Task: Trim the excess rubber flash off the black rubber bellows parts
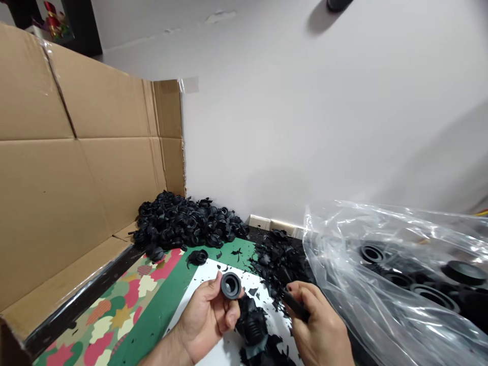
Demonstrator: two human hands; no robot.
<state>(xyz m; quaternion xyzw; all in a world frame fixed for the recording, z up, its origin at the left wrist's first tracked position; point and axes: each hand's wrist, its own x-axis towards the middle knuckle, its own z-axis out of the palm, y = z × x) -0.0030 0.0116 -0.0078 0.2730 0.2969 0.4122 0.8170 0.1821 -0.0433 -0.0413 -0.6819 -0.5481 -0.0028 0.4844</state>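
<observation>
Hands work low in the frame, over a white sheet (213,277) strewn with black scraps. The left hand (204,317) is curled around a black rubber fitting (231,285), pinching it between thumb and fingers with its round open end facing up toward the camera. The right hand (318,323) is closed on a dark, narrow object (294,305) that points toward the fitting. It is partly hidden by the fingers, so I can't tell what tool it is. The two hands are near each other but not touching, and the object stops just short of the fitting.

Right under the hands, a ribbed rubber piece (251,325) lies on the white sheet among the trimmings. A heap of rubber scraps (278,259) sits just beyond, at the far edge of the sheet. A big pile of ribbed black fittings (186,223) fills the corner at center left, against a cardboard sheet (64,152) that stands along the left side and a white wall (290,101). One loose fitting (197,257) lies apart from the pile on a green and floral mat (110,315). At lower right, a clear plastic bag (381,284) holds larger black rubber rings (434,297).
</observation>
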